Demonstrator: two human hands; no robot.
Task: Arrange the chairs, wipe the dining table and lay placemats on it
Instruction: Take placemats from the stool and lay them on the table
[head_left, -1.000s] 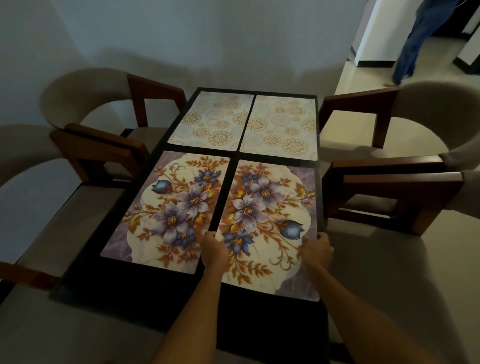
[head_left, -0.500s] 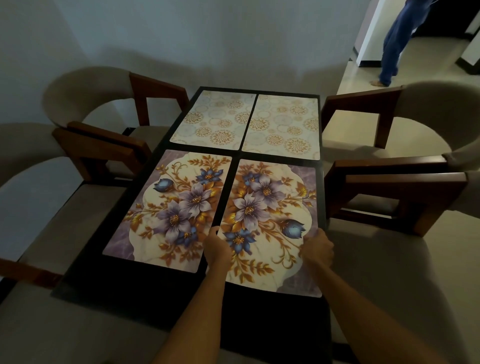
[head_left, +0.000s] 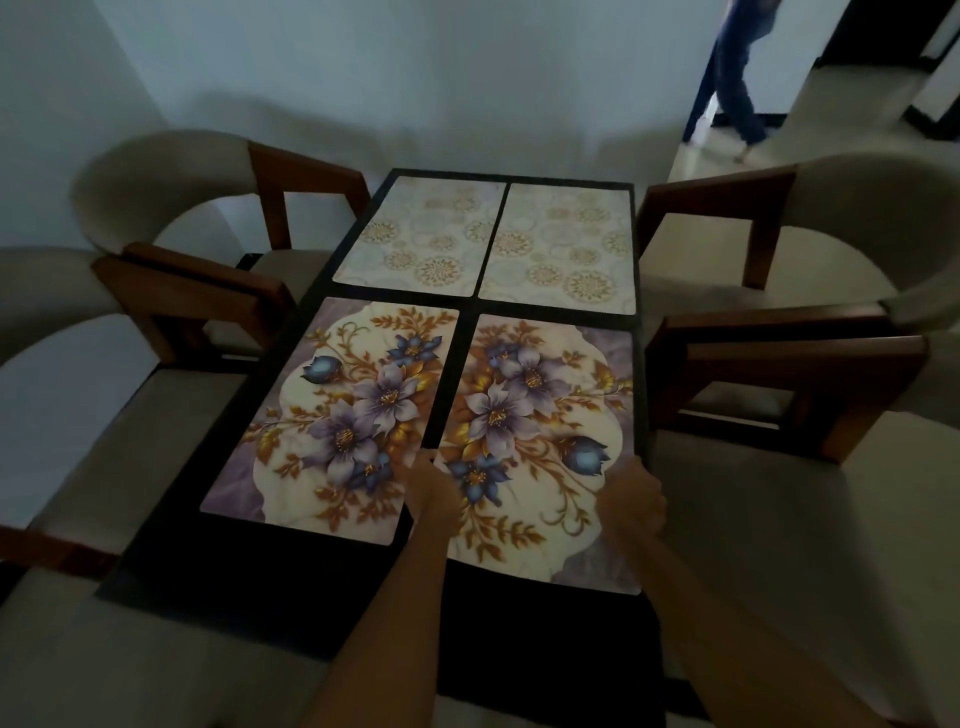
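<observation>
The dark dining table (head_left: 249, 587) carries several placemats. Two pale mats with gold circles lie at the far end, the left pale mat (head_left: 421, 236) and the right pale mat (head_left: 563, 247). Two floral mats with purple and blue flowers lie nearer me. The left floral mat (head_left: 332, 415) lies flat by itself. My left hand (head_left: 434, 491) grips the left edge of the right floral mat (head_left: 524, 415), and my right hand (head_left: 631, 501) grips its right edge. That mat's near end reaches closer to me than its neighbour's.
Wooden chairs with beige seats stand on both sides: two on the left (head_left: 171, 208) (head_left: 62, 395), two on the right (head_left: 831, 228) (head_left: 810, 519). A white wall is behind the table. A person's legs (head_left: 737, 93) are in the doorway at the upper right.
The right floral mat has slid slightly away from me between my hands. The person in the doorway has walked to the left.
</observation>
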